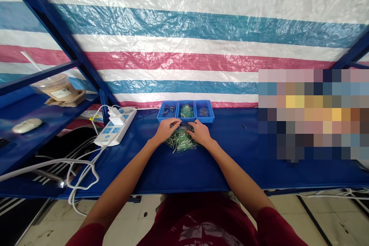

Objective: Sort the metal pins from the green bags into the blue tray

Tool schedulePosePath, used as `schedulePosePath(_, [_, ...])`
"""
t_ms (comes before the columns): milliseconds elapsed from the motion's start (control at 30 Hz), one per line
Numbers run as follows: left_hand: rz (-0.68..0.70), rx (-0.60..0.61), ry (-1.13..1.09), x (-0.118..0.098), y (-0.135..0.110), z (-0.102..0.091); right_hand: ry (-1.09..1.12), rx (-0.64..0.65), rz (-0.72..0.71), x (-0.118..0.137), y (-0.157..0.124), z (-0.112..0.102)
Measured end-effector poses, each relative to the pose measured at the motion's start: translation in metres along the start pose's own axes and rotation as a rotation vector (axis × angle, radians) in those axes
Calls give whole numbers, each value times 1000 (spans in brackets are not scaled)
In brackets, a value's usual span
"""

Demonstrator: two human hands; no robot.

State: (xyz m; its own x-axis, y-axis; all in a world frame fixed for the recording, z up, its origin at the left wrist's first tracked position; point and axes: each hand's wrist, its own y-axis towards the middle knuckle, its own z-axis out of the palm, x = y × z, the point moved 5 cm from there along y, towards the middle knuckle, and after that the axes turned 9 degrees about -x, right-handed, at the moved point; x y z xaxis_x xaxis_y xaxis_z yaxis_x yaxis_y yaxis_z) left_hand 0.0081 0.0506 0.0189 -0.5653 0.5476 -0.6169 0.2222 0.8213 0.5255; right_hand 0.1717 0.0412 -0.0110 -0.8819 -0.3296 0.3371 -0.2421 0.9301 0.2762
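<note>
A clear plastic bag of small green parts with metal pins (181,142) lies on the blue table (184,169) in front of me. My left hand (166,129) rests on the bag's left top edge with fingers curled onto it. My right hand (200,132) grips the bag's right top edge the same way. Just behind the bag stand three small blue bins (185,110) in a row: the left one holds metal pins, the middle one green parts, the right one a small clear packet.
A white power strip (115,127) with a plugged-in adapter and white cables lies at the left of the table. A side shelf at far left carries a lidded drink cup (58,89) and a white mouse (27,124). A striped tarp backs the table. A blurred area sits at right.
</note>
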Motion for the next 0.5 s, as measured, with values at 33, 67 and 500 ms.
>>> schedulePosePath(33, [4,1,1,0,0,0,-7,2,0,1,0,0])
schedulePosePath(67, [7,2,3,1,0,1,-13,2,0,1,0,-1])
schedulePosePath(500, [25,12,27,2,-1,3,107,-129,6,1,1,-1])
